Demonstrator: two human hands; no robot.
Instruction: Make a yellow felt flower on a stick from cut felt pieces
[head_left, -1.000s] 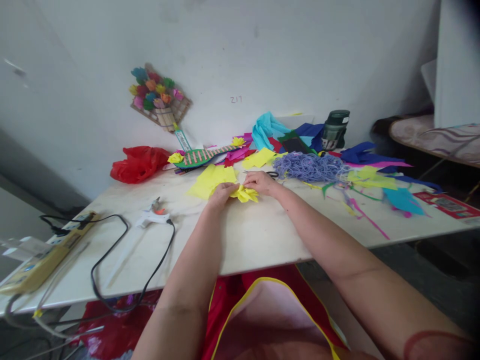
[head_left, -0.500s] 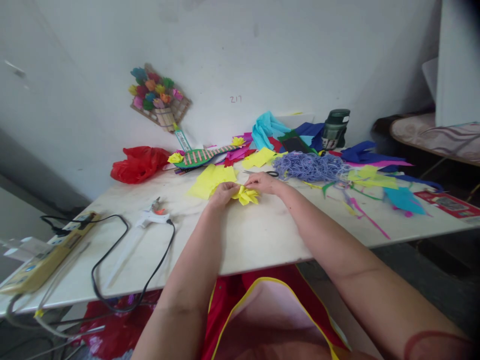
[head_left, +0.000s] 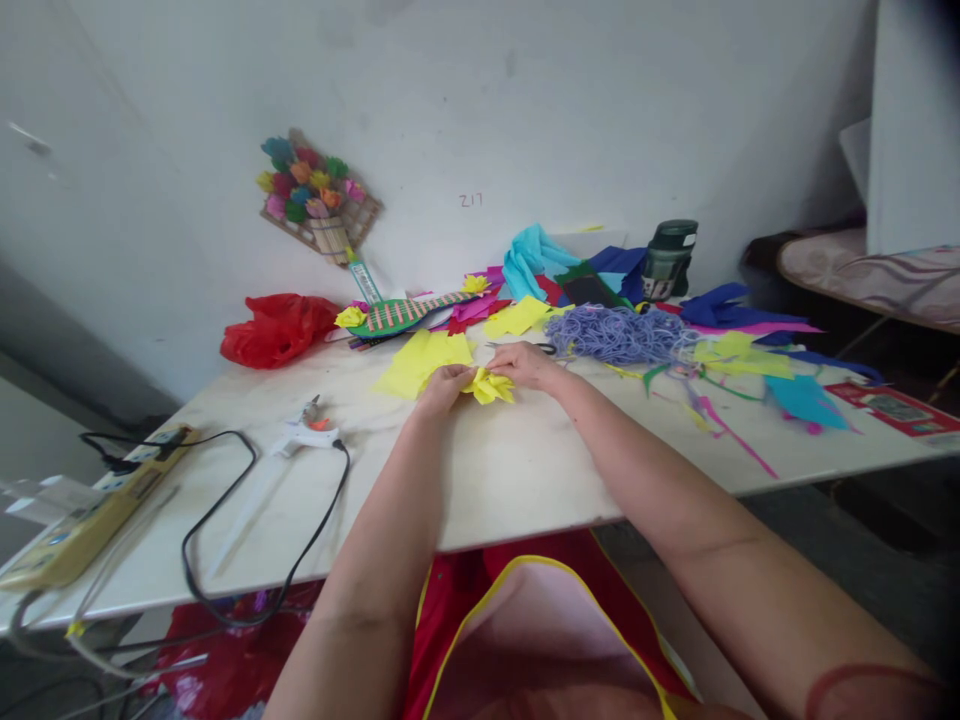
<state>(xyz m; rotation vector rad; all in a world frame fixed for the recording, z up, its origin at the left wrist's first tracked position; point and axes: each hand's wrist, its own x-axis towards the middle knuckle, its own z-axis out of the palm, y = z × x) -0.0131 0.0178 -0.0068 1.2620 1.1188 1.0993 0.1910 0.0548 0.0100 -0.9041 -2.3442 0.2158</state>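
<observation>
A yellow paper flower (head_left: pixel 491 387) with pointed, folded petals is between my two hands, just over the table. My left hand (head_left: pixel 444 385) is closed on its left side, at the base. The fingers of my right hand (head_left: pixel 523 364) pinch the flower's upper edge; the fingertips are partly hidden. Behind my left hand lies a flat sheet of yellow crepe paper (head_left: pixel 425 361). Scissors (head_left: pixel 550 349) lie just beyond my right hand, partly covered by it.
A white glue gun (head_left: pixel 309 432) with a black cord lies left, near a power strip (head_left: pixel 97 510). Tangled purple yarn (head_left: pixel 622 333), coloured paper scraps, a dark green bottle (head_left: pixel 670 260) and a red plastic bag (head_left: pixel 279 330) are farther back. A decorated green piece (head_left: pixel 405 313) lies behind the yellow sheet.
My right fingers have shifted slightly left and down over the flower's petals. The left hand keeps its hold, and the other things have stayed put.
</observation>
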